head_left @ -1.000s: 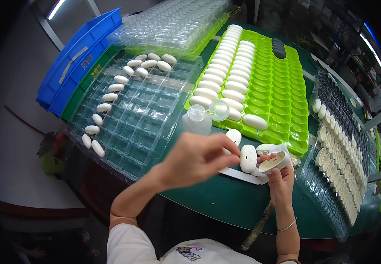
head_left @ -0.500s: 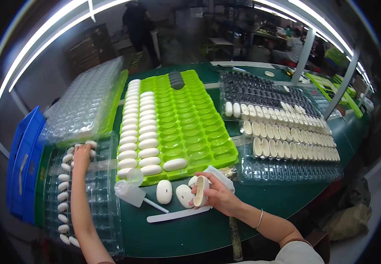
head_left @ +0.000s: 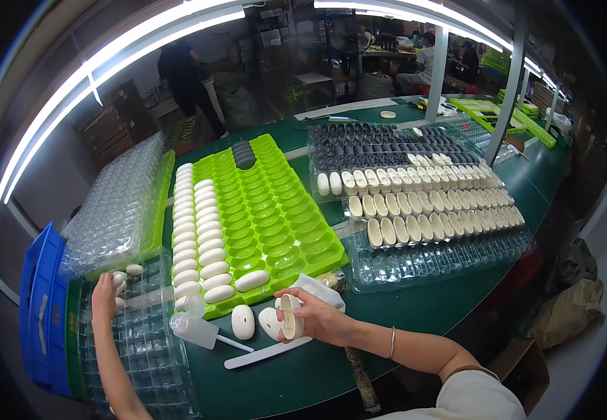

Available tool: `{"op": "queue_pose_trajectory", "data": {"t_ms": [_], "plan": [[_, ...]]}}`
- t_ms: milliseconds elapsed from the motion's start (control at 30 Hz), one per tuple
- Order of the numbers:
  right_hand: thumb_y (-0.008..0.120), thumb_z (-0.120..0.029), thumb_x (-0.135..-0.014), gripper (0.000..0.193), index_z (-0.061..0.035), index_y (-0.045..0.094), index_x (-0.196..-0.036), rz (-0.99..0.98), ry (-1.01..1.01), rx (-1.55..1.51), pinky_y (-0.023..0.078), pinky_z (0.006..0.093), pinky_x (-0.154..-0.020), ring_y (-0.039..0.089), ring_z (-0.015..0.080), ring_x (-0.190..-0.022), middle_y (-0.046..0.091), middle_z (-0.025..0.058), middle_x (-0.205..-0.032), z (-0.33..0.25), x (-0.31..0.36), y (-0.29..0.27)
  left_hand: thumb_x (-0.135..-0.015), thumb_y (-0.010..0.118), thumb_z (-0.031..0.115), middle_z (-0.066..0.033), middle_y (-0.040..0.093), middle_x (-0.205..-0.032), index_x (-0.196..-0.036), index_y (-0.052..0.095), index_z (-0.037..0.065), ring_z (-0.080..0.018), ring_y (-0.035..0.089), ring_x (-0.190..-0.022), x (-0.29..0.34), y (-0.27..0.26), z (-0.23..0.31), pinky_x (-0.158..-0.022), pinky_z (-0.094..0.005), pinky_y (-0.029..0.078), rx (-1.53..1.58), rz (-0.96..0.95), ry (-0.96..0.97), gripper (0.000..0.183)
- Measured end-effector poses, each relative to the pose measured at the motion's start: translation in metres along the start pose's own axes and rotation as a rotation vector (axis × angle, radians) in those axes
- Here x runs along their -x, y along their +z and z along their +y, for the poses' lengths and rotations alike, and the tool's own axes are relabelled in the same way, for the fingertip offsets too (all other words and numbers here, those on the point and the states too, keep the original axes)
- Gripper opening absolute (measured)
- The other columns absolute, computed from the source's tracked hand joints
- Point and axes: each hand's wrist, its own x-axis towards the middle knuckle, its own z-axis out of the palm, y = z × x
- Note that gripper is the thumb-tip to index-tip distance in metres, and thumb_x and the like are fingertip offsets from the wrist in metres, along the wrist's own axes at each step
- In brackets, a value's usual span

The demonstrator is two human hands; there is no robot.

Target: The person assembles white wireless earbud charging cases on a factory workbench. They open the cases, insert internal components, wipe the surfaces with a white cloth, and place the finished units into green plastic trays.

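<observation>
In my right hand is a cream oval shell, gripped between thumb and fingers with its hollow side showing. Behind and beside it on the bench lie smooth white oval shells, each with a small dark slot. My left hand is at the far end of the clear blister tray on the left. Its fingers are curled against small white oval pieces; which one they pinch is partly hidden. Another white piece sits just beside them, and my left forearm covers part of the tray.
A green tray carries rows of white shells. Stacked clear trays at right hold cream and dark shells. A small bottle and a flat white strip lie nearby. Blue crates stand at the left edge.
The view has shifted. My left hand has moved left across the far end of the blister tray, its forearm now over the row of white pieces. My right hand still holds the cream shell.
</observation>
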Motion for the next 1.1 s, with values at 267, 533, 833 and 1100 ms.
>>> {"op": "queue_pose_trajectory", "data": {"t_ms": [267,533,833,1100], "plan": [[0.044,-0.019,-0.084,0.032,-0.0111,0.036,-0.114,0.028,0.069,-0.124,0.045,0.0349,-0.074,0.056,0.0239,-0.077,0.047,0.0066,-0.09,-0.001,0.003,0.001,-0.078,0.052,-0.004,-0.0116,0.054,-0.096,-0.106,0.047,0.001,-0.0205,0.055,-0.088,0.029,-0.078,0.104,-0.073,-0.0304,0.046,0.592,0.357,-0.177,0.029],[0.038,-0.023,-0.088,0.022,-0.0088,0.038,-0.105,-0.023,0.151,-0.099,0.048,0.0314,-0.061,0.055,0.0185,-0.068,0.047,0.0051,-0.083,0.004,-0.001,0.003,-0.074,0.056,-0.005,-0.0166,0.05,-0.107,-0.112,0.042,0.003,-0.0285,0.053,-0.094,0.055,-0.066,0.283,-0.077,-0.0333,0.046,0.838,0.467,0.352,0.041],[0.036,-0.044,-0.088,0.039,-0.0075,0.048,-0.083,0.14,0.313,-0.096,0.034,0.021,-0.037,0.043,0.0086,-0.044,0.046,0.0009,-0.062,0.009,0.002,0.001,-0.07,0.057,-0.009,-0.0167,0.049,-0.099,-0.105,0.044,0.006,-0.0332,0.056,-0.087,0.07,-0.002,0.33,-0.072,-0.0384,0.05,1.01,0.515,0.574,0.041],[0.039,-0.051,-0.085,0.044,-0.0077,0.05,-0.083,0.135,0.284,-0.086,0.033,0.0204,-0.034,0.042,0.0079,-0.04,0.047,0.0014,-0.061,0.004,0.006,-0.003,-0.069,0.059,-0.008,-0.0148,0.051,-0.099,-0.101,0.048,0.007,-0.0337,0.056,-0.09,0.07,0.002,0.329,-0.074,-0.0395,0.05,1.047,0.461,0.629,0.036]]}}
